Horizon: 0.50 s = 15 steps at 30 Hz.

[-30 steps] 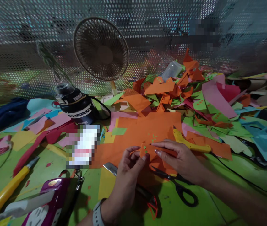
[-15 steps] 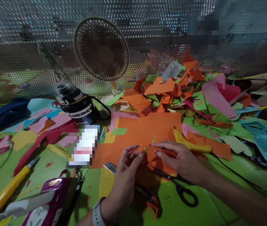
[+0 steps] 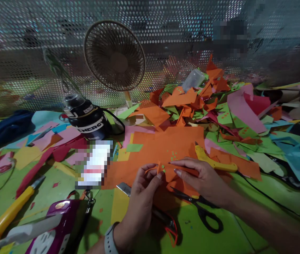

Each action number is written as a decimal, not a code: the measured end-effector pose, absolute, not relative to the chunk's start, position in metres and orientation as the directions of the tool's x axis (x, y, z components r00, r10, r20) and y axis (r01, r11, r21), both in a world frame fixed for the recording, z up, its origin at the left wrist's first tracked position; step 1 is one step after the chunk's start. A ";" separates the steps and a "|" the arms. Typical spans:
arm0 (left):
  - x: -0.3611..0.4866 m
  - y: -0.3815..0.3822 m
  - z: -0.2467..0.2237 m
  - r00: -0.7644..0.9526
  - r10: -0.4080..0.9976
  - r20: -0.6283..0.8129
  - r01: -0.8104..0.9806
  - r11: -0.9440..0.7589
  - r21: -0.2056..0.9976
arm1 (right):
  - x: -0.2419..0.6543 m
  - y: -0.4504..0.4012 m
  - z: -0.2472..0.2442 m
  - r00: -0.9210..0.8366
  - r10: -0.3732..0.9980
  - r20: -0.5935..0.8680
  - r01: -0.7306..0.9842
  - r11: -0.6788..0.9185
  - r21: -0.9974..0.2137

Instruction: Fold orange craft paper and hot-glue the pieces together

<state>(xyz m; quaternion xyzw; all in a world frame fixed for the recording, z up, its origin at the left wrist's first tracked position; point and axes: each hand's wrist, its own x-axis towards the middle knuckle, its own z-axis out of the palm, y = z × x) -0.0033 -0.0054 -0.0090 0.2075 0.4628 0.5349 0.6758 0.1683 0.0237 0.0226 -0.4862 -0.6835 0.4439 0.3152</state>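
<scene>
My left hand is closed, thumb against fingers, on a small folded orange paper piece with green dots. From the other side my right hand pinches the same piece between thumb and forefinger. Larger orange paper sheets lie beneath, with tiny green paper bits scattered just beyond my fingers. Black scissors rest below my right hand. A utility knife lies partly hidden under my left hand, its blade showing to the left. A yellow glue gun sits behind my right hand.
A black bottle and a fan stand at the back, before a perforated metal screen. Paper scraps are heaped at the back right. A blurred phone, a purple power strip and another yellow tool lie left.
Both hands keep their hold on the orange paper piece, with only a very slight shift of the fingers. The objects around stay where they were.
</scene>
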 end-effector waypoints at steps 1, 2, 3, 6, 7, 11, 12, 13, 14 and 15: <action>-0.003 -0.006 -0.009 -0.001 0.915 -0.403 -0.532 0.341 0.775 | 0.168 0.024 0.023 -0.329 0.944 0.001 0.386 0.135 -0.913; -0.003 -0.006 -0.009 -0.003 0.915 -0.404 -0.532 0.341 0.775 | 0.168 0.024 0.023 -0.329 0.944 0.003 0.386 0.137 -0.912; -0.003 -0.006 -0.009 -0.007 0.913 -0.408 -0.531 0.342 0.775 | 0.168 0.024 0.023 -0.329 0.944 0.004 0.386 0.138 -0.912; -0.003 -0.006 -0.008 -0.019 0.905 -0.424 -0.530 0.351 0.772 | 0.168 0.023 0.023 -0.337 0.941 0.007 0.385 0.145 -0.911; -0.003 -0.006 -0.009 -0.023 0.905 -0.425 -0.531 0.349 0.772 | 0.168 0.023 0.022 -0.341 0.940 0.009 0.387 0.149 -0.910; -0.002 -0.006 -0.009 -0.033 0.909 -0.415 -0.540 0.333 0.773 | 0.168 0.022 0.020 -0.350 0.936 0.025 0.398 0.173 -0.901; -0.002 -0.006 -0.009 -0.029 0.909 -0.416 -0.543 0.335 0.770 | 0.168 0.022 0.020 -0.351 0.936 0.027 0.399 0.176 -0.900; -0.002 -0.006 -0.009 -0.023 0.908 -0.419 -0.546 0.339 0.766 | 0.168 0.022 0.020 -0.354 0.935 0.029 0.399 0.178 -0.900; -0.002 -0.006 -0.009 -0.017 0.907 -0.422 -0.549 0.344 0.762 | 0.168 0.022 0.020 -0.357 0.933 0.028 0.398 0.180 -0.900; -0.002 -0.006 -0.008 -0.013 0.905 -0.425 -0.551 0.348 0.758 | 0.168 0.022 0.020 -0.358 0.933 0.027 0.398 0.178 -0.900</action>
